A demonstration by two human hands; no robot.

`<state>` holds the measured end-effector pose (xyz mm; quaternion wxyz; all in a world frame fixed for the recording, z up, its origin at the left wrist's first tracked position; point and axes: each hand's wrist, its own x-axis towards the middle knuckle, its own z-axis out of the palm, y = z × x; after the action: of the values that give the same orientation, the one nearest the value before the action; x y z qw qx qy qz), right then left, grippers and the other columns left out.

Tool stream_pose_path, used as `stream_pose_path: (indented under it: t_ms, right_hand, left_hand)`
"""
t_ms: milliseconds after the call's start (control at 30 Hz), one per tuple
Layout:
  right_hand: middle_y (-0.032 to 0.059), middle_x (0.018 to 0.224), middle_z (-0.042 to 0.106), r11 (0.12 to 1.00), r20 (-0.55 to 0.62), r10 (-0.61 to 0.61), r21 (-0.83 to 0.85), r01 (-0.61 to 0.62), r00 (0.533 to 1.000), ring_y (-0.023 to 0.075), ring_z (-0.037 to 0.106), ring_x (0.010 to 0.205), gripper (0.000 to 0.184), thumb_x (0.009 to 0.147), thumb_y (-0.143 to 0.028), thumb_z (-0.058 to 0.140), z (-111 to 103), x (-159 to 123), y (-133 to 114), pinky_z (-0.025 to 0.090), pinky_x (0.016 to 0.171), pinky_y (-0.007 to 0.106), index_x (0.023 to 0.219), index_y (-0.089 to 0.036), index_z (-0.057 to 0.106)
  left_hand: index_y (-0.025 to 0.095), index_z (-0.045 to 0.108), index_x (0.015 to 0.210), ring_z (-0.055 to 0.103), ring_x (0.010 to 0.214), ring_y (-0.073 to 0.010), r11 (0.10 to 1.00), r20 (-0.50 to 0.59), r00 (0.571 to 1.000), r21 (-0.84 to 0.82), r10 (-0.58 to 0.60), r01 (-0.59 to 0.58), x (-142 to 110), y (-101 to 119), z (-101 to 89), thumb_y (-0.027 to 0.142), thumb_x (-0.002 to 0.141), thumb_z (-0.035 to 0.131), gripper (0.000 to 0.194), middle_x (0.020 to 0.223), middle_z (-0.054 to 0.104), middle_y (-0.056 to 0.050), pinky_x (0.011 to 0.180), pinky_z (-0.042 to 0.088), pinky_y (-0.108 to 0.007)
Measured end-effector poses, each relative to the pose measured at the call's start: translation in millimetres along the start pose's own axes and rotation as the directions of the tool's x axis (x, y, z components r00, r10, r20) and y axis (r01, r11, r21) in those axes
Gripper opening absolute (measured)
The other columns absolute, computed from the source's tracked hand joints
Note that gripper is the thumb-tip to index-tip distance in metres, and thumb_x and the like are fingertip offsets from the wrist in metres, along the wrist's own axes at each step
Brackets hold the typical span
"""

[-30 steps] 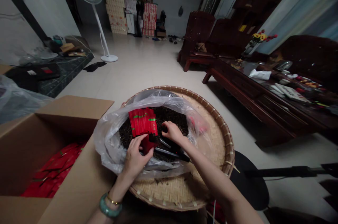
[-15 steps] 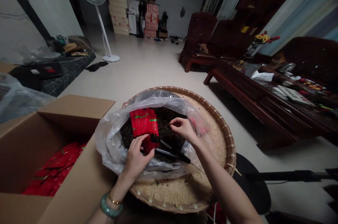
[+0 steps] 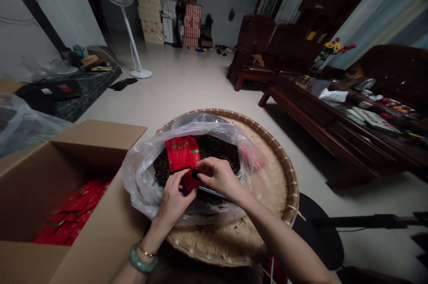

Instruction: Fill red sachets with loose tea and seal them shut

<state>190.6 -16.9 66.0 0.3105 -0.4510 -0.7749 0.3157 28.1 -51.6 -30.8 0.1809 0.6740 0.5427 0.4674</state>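
Observation:
My left hand [image 3: 174,197] holds a small red packet [image 3: 190,181] with its mouth upward, gripped between thumb and fingers. At that mouth is my right hand [image 3: 220,178], thumb and fingers drawn together; what they pinch is hidden. Just beyond lies a fanned stack of red packets [image 3: 182,152] with green marks. It rests on dark dried leaves, like tea [image 3: 220,146], inside a clear plastic bag [image 3: 137,181]. Partly covered by my right hand, a metal-edged tool [image 3: 210,191] lies in the bag. A round woven bamboo tray [image 3: 230,244] bears the bag.
An open cardboard box [image 3: 100,134] with many red packets [image 3: 76,212] stands close at left. Right of the tray is a black round base [image 3: 321,230]. A white standing fan [image 3: 129,43] and dark wooden furniture [image 3: 301,119] stand farther off.
My right hand has moved left and slightly down, from above the leaves to the packet's mouth. My left hand keeps its hold on the packet, almost unmoved.

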Motion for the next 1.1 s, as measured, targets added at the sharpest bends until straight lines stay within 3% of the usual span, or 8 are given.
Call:
stream_pose_path:
  t_ms: [167, 267, 333, 400, 500, 633, 800, 1100]
  right_hand:
    - [0.0021, 0.083, 0.067, 0.996, -0.067, -0.071, 0.046, 0.074, 0.995, 0.0125, 0.061, 0.074, 0.017, 0.078, -0.011, 0.056, 0.4, -0.5, -4.4, 0.047, 0.068, 0.023, 0.088, -0.019, 0.067]
    - [0.0042, 0.094, 0.067, 0.994, -0.132, -0.007, 0.109, 0.022, 0.991, 0.0142, 0.061, 0.084, 0.02, 0.083, -0.016, 0.052, -0.1, 0.1, 3.6, 0.048, 0.073, 0.026, 0.097, -0.02, 0.066]
    - [0.0058, 0.106, 0.065, 0.969, -0.046, 0.088, 0.237, -0.075, 0.995, 0.0151, 0.061, 0.091, 0.028, 0.083, -0.019, 0.053, 1.3, -0.8, 12.6, 0.049, 0.076, 0.027, 0.11, -0.02, 0.061]
    - [0.0074, 0.114, 0.062, 0.885, 0.144, 0.18, 0.407, -0.224, 0.973, 0.0157, 0.06, 0.093, 0.038, 0.083, -0.024, 0.054, 3.9, -3.1, 20.6, 0.051, 0.073, 0.028, 0.12, -0.021, 0.053]
    - [0.0073, 0.116, 0.059, 0.759, 0.304, 0.207, 0.551, -0.349, 0.93, 0.015, 0.06, 0.089, 0.054, 0.074, -0.026, 0.065, 6.8, -6.9, 26.6, 0.053, 0.067, 0.027, 0.124, -0.022, 0.048]
    - [0.0031, 0.102, 0.064, 0.801, 0.265, 0.153, 0.532, -0.276, 0.952, 0.0126, 0.059, 0.082, 0.054, 0.06, -0.013, 0.072, 7.2, -6.5, 27.3, 0.05, 0.077, 0.028, 0.112, -0.019, 0.059]
    - [0.0008, 0.085, 0.066, 0.822, 0.203, 0.167, 0.512, -0.25, 0.965, 0.0126, 0.061, 0.076, 0.036, 0.063, -0.009, 0.062, 6.2, -2.7, 23.2, 0.05, 0.075, 0.027, 0.098, -0.016, 0.064]
    - [0.0072, 0.101, 0.069, 0.897, 0.062, 0.092, 0.428, -0.11, 0.994, 0.018, 0.066, 0.093, 0.034, 0.074, -0.013, 0.055, 5.9, -6.3, -2.9, 0.052, 0.086, 0.034, 0.106, -0.017, 0.062]
  left_hand:
    - [0.02, 0.054, 0.113, 0.06, 0.092, -0.0223, 1.0, 0.0, 1.0, 0.005, 0.009, -0.009, -1.0, -0.4, 0.2, 0.024, 0.075, 0.065, 0.04, 0.103, 0.061, -0.008, 0.062, 0.056, -0.029]
    - [0.02, 0.054, 0.114, 0.059, 0.093, -0.0218, 1.0, -0.008, 1.0, 0.014, 0.003, -0.003, -2.0, -1.0, 0.5, 0.022, 0.075, 0.064, 0.041, 0.104, 0.061, -0.008, 0.062, 0.056, -0.028]
    - [0.02, 0.054, 0.113, 0.059, 0.093, -0.0214, 1.0, -0.017, 1.0, 0.018, 0.0, 0.001, -2.4, -1.3, 0.7, 0.02, 0.074, 0.064, 0.041, 0.104, 0.061, -0.007, 0.062, 0.056, -0.027]
    - [0.019, 0.054, 0.113, 0.059, 0.092, -0.0209, 1.0, -0.019, 1.0, 0.017, 0.005, -0.004, -2.6, -1.6, 0.8, 0.02, 0.073, 0.064, 0.041, 0.104, 0.061, -0.007, 0.062, 0.056, -0.027]
    - [0.019, 0.054, 0.113, 0.058, 0.092, -0.0206, 1.0, -0.011, 1.0, 0.017, 0.019, -0.019, -2.6, -2.0, 0.5, 0.02, 0.073, 0.065, 0.041, 0.104, 0.061, -0.007, 0.061, 0.055, -0.026]
    - [0.018, 0.054, 0.113, 0.058, 0.093, -0.0209, 0.999, -0.008, 1.0, 0.025, 0.023, -0.023, -2.4, -1.8, 0.3, 0.02, 0.073, 0.065, 0.041, 0.104, 0.061, -0.008, 0.063, 0.055, -0.027]
    - [0.019, 0.054, 0.113, 0.057, 0.092, -0.0208, 1.0, -0.002, 1.0, 0.021, 0.019, -0.019, -2.4, -2.3, 0.8, 0.019, 0.074, 0.065, 0.041, 0.103, 0.06, -0.007, 0.064, 0.055, -0.027]
    - [0.019, 0.053, 0.115, 0.057, 0.093, -0.0222, 1.0, 0.016, 1.0, 0.019, 0.02, -0.02, -3.2, -2.7, 0.9, 0.025, 0.076, 0.065, 0.041, 0.104, 0.06, -0.008, 0.064, 0.055, -0.029]
